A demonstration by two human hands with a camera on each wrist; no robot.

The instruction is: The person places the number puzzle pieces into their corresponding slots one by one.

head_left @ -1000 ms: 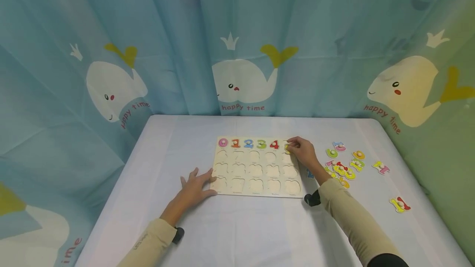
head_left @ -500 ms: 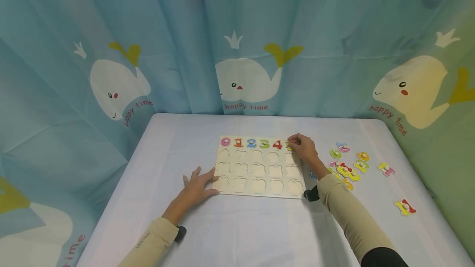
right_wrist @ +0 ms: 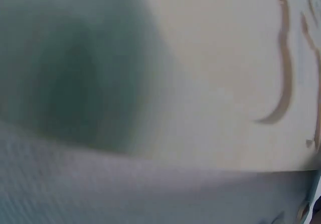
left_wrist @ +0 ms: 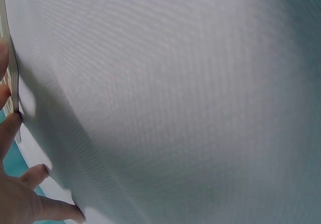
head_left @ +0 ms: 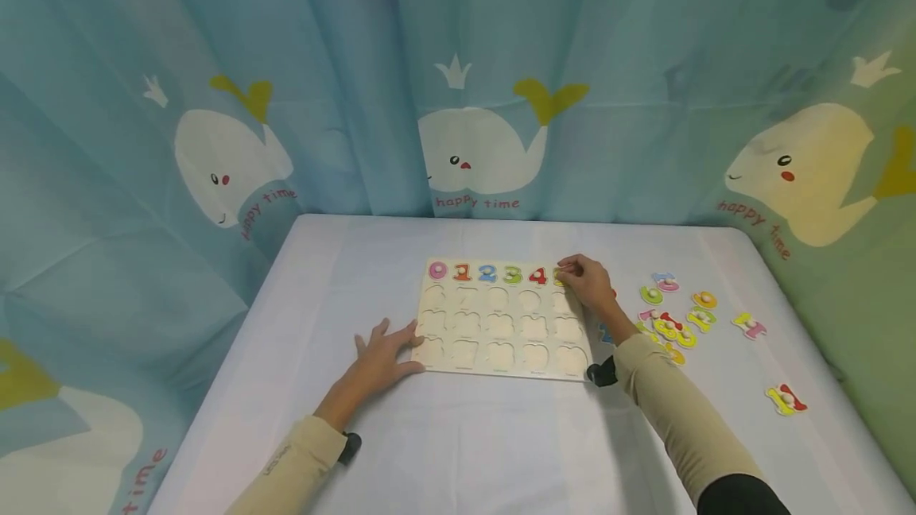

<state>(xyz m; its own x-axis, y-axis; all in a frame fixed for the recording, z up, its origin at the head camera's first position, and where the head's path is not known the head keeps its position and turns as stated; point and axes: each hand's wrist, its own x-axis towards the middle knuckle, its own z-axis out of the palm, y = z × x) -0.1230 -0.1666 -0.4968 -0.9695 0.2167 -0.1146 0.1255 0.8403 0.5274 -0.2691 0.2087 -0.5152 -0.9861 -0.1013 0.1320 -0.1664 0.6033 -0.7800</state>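
A pale wooden number puzzle board [head_left: 481,304] lies flat on the table. Knobbed pieces 0 [head_left: 438,270], 1, 2, 3 and 4 [head_left: 537,276] fill its top row, while the hollows below are bare. At the row's right end my right hand [head_left: 591,283] pinches a yellow number piece [head_left: 558,276], mostly hidden by the fingers and right over its slot. My left hand [head_left: 379,358] rests with fingers spread at the board's left edge. The left wrist view has those fingers [left_wrist: 10,128] against the edge; in the right wrist view, the board [right_wrist: 225,148] shows up close.
Right of the board lies a loose cluster of coloured pieces [head_left: 669,328]. More lie apart from it, such as a yellow-and-pink one [head_left: 749,326] and a yellow-and-red one [head_left: 785,400]. A blue whale-print curtain [head_left: 343,102] hangs behind the white table [head_left: 458,443].
The head view has shifted slightly, so the whole scene sits a little further right. The right hand keeps to the yellow piece at the top right corner; the left hand stays put.
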